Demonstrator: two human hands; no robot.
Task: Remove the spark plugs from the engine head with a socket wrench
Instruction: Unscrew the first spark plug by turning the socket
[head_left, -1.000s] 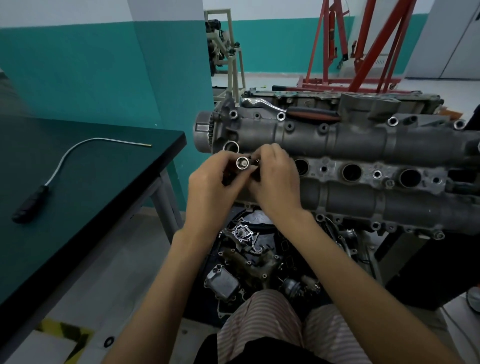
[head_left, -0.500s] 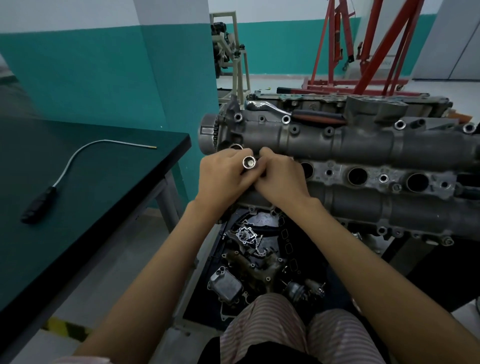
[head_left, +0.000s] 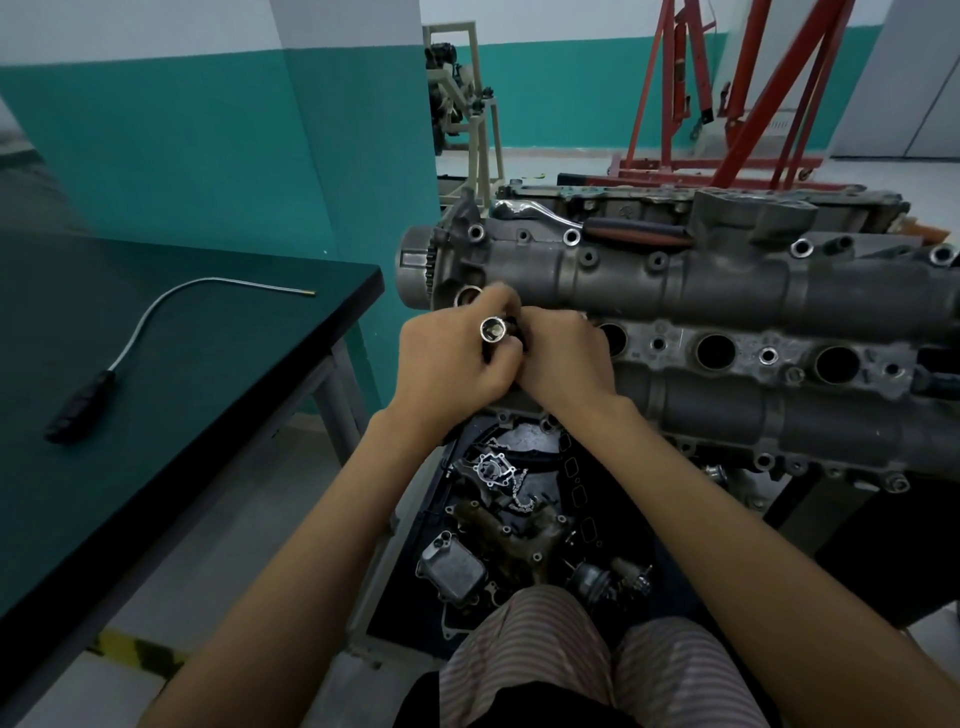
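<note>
The grey engine head (head_left: 727, 291) lies lengthwise in front of me, with a row of round spark plug wells (head_left: 716, 351) along its middle. My left hand (head_left: 452, 364) grips a shiny silver socket (head_left: 493, 329), its open end facing me. My right hand (head_left: 563, 358) is pressed against the left one, fingers curled round the socket's far end, which is hidden. A ratchet wrench (head_left: 587, 226) with a chrome head and dark handle lies on top of the engine head. No spark plug shows.
A dark green table (head_left: 171, 374) at left carries a flexible pick-up tool (head_left: 135, 332) with a black handle. Loose engine parts (head_left: 509, 514) fill a tray under the head. A red engine hoist (head_left: 727, 93) stands behind.
Both hands with the socket stay together at the left end of the head; the view shifted slightly, and the socket's open end turned a little more toward me.
</note>
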